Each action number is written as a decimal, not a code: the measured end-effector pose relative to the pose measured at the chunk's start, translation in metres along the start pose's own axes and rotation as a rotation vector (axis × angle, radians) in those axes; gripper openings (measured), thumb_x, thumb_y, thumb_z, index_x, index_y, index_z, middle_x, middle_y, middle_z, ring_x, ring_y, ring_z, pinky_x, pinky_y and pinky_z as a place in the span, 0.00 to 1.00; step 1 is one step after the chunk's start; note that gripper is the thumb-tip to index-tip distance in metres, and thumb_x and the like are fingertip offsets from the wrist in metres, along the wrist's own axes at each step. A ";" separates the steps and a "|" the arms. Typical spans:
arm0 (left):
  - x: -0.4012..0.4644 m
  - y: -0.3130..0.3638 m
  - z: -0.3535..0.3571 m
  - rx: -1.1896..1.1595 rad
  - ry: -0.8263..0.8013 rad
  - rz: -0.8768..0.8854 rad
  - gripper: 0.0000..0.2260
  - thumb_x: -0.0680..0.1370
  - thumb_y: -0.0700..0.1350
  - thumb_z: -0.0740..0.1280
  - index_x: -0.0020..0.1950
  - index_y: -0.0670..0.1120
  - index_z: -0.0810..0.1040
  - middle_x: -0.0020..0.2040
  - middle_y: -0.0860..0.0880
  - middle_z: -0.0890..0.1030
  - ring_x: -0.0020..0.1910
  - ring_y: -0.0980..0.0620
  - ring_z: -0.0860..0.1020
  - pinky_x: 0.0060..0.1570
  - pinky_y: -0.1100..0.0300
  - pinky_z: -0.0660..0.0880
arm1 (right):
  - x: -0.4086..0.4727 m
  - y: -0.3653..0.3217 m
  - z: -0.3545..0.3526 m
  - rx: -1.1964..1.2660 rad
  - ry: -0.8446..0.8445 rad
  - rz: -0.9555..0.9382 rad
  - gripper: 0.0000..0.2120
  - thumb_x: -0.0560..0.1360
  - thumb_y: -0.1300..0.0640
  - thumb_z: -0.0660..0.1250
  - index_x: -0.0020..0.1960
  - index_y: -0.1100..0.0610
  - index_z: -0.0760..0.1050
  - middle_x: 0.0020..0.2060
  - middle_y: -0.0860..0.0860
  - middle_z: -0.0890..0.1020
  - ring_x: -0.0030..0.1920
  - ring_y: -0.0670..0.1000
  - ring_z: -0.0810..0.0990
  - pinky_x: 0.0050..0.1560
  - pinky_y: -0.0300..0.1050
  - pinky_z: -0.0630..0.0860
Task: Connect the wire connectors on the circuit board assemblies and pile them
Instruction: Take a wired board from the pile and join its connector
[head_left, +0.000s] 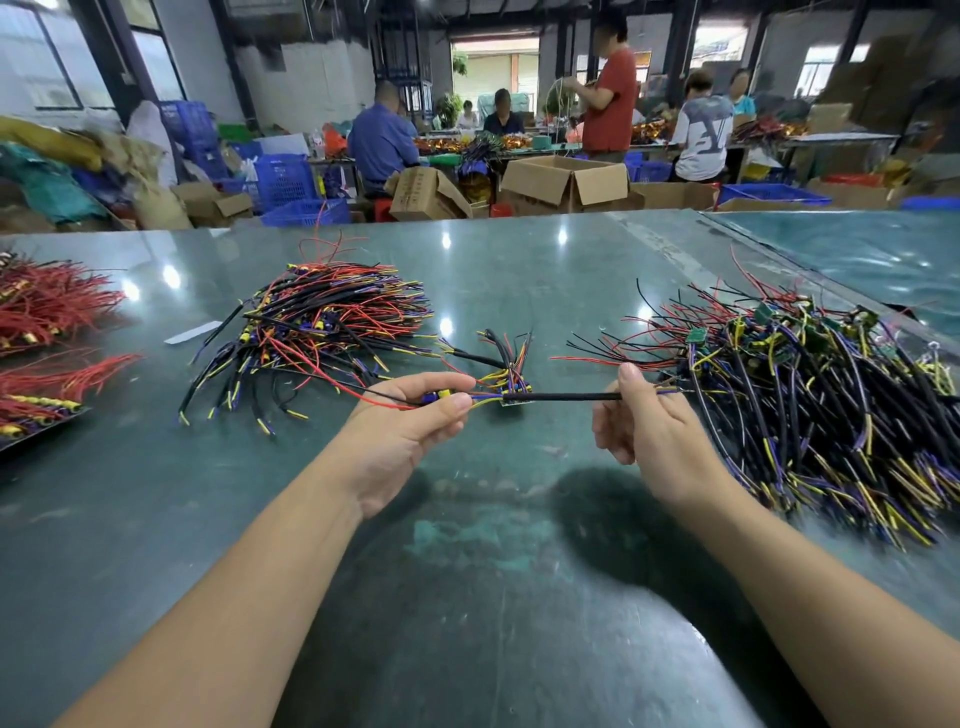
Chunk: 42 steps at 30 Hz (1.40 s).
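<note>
Two hands hold one circuit board assembly (511, 399) up over the green counter (467, 571), between both wire heaps. Left hand (410, 436) pinches the blue-and-yellow connector (436, 397); right hand (644, 426) has thumb and fingers curled round the black sleeved lead (566, 397). Bare counter runs from the hands to the near edge. Behind the far edge, open cardboard boxes (566, 182) and blue crates (285, 179); can't tell the contents.
</note>
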<state>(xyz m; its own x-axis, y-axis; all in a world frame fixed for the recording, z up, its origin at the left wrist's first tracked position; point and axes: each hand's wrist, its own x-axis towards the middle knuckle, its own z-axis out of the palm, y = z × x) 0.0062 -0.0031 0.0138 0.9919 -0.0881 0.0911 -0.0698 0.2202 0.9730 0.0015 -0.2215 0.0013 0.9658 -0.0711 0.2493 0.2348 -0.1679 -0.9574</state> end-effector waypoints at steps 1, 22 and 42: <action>0.001 0.000 0.001 -0.006 -0.004 -0.005 0.07 0.71 0.33 0.68 0.44 0.42 0.82 0.32 0.51 0.80 0.31 0.59 0.78 0.36 0.70 0.76 | 0.000 -0.001 0.001 0.078 0.001 -0.013 0.25 0.77 0.46 0.55 0.26 0.55 0.72 0.23 0.50 0.74 0.25 0.45 0.69 0.27 0.36 0.64; -0.001 0.000 0.016 -0.202 -0.073 -0.047 0.11 0.70 0.47 0.66 0.43 0.43 0.85 0.39 0.48 0.83 0.36 0.56 0.81 0.38 0.67 0.78 | -0.003 -0.013 0.014 0.568 -0.128 0.031 0.19 0.71 0.45 0.62 0.44 0.62 0.78 0.29 0.55 0.79 0.28 0.49 0.75 0.29 0.39 0.74; 0.013 0.005 -0.011 -0.014 0.348 0.230 0.25 0.84 0.53 0.48 0.38 0.44 0.77 0.23 0.47 0.78 0.19 0.54 0.72 0.21 0.68 0.65 | 0.014 -0.009 -0.004 0.801 0.199 0.142 0.20 0.82 0.51 0.56 0.40 0.62 0.75 0.23 0.53 0.77 0.21 0.45 0.70 0.24 0.33 0.70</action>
<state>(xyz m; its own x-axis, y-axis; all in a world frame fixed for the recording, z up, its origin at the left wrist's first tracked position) 0.0201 0.0070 0.0173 0.9275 0.2975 0.2262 -0.2947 0.2097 0.9323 0.0119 -0.2247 0.0143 0.9722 -0.2241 0.0678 0.1925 0.6001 -0.7764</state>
